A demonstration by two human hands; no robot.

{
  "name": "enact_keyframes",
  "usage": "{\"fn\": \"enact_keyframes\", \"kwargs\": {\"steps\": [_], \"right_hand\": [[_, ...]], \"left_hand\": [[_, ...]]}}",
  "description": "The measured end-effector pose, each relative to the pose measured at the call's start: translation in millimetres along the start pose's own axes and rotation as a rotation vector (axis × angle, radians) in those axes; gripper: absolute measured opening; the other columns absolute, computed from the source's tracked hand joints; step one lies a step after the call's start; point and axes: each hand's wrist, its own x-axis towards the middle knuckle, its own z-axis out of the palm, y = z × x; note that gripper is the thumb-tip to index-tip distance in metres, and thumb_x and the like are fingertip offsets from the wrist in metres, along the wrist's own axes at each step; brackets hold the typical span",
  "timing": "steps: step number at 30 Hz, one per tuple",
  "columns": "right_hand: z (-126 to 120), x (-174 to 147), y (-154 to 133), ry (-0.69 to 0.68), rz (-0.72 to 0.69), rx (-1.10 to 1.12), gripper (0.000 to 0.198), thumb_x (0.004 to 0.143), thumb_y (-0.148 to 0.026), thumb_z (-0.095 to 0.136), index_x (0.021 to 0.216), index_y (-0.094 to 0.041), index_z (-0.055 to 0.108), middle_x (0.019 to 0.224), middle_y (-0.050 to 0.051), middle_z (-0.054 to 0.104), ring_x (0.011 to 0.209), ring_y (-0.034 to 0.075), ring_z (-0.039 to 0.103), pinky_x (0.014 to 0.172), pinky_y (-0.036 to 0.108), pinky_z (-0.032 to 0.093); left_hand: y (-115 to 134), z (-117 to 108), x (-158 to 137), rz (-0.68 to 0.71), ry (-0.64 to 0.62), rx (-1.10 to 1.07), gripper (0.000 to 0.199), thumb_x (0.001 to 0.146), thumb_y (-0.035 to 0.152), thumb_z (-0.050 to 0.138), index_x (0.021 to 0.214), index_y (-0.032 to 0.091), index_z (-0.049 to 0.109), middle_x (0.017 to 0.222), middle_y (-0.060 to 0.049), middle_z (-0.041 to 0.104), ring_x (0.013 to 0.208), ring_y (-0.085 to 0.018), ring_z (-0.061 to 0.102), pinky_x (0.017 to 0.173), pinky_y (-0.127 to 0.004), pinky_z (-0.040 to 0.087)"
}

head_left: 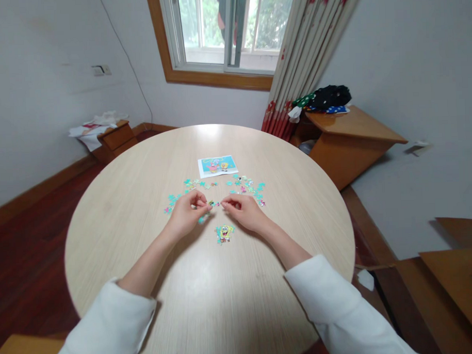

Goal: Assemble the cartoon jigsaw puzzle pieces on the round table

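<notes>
Over the middle of the table, my left hand [187, 212] has thumb and forefinger pinched on a small puzzle piece [211, 202]. Facing it, my right hand [243, 210] pinches another tiny puzzle piece [218, 204], and the two pieces are very close together; whether they touch I cannot tell. Nearer to me lies a joined cluster of pieces [224, 233] showing a yellow cartoon figure. Loose turquoise and multicoloured pieces [247, 184] are scattered beyond my right hand. More loose pieces [175, 201] lie around my left hand, which partly covers them.
A printed cartoon picture [218, 166] lies flat behind the loose pieces on the round wooden table [117, 217]. Past the table, a tilted wooden cabinet [347, 142] bears dark cloths [330, 98] at the right. A small wooden stand [116, 140] with white cloth is at the left.
</notes>
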Motion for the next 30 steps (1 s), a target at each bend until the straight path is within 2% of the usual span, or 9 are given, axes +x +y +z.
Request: {"fn": "enact_keyframes", "kwargs": {"steps": [5,14,19,25,30], "right_hand": [[1,-2,-8,-0.038,-0.012,0.094,0.014,0.082,-0.024,0.059,0.086,-0.016,0.069,0.083,0.005,0.069,0.071,0.012,0.055,0.065,0.025,0.04],[1,-1,-7,-0.084,0.076,0.284,0.008,0.074,-0.02,0.063,0.076,-0.014,0.067,0.077,0.004,0.068,0.07,0.012,0.059,0.068,0.027,0.045],[-3,-2,-7,-0.17,0.142,0.383,0.014,0.072,-0.02,0.064,0.084,-0.014,0.069,0.079,0.004,0.069,0.07,0.012,0.059,0.068,0.027,0.047],[-10,-4,-11,-0.25,0.148,0.399,0.01,0.072,-0.021,0.064,0.076,-0.013,0.069,0.073,0.002,0.066,0.065,0.01,0.056,0.064,0.025,0.043],[-21,-4,-8,-0.363,0.201,0.357,0.006,0.069,-0.017,0.061,0.069,-0.014,0.066,0.058,-0.002,0.058,0.054,0.008,0.048,0.052,0.022,0.035]], "left_hand": [[6,8,-5,0.005,-0.067,-0.088,0.015,0.065,0.025,0.066,0.065,0.019,0.052,0.061,0.002,0.056,0.059,-0.012,0.053,0.06,-0.028,0.043],[6,11,-7,0.002,-0.128,-0.062,0.018,0.064,0.031,0.069,0.065,0.018,0.056,0.061,0.0,0.058,0.061,-0.014,0.055,0.06,-0.029,0.044],[8,12,-8,-0.006,-0.179,-0.09,0.016,0.064,0.027,0.069,0.063,0.018,0.056,0.06,0.0,0.059,0.06,-0.013,0.055,0.06,-0.028,0.045],[8,12,-10,0.009,-0.244,-0.083,0.014,0.065,0.026,0.068,0.064,0.017,0.057,0.062,-0.001,0.061,0.062,-0.014,0.057,0.062,-0.029,0.045],[4,8,-10,0.023,-0.279,0.026,0.018,0.067,0.032,0.066,0.066,0.017,0.057,0.061,0.001,0.058,0.06,-0.013,0.052,0.059,-0.026,0.039]]}}
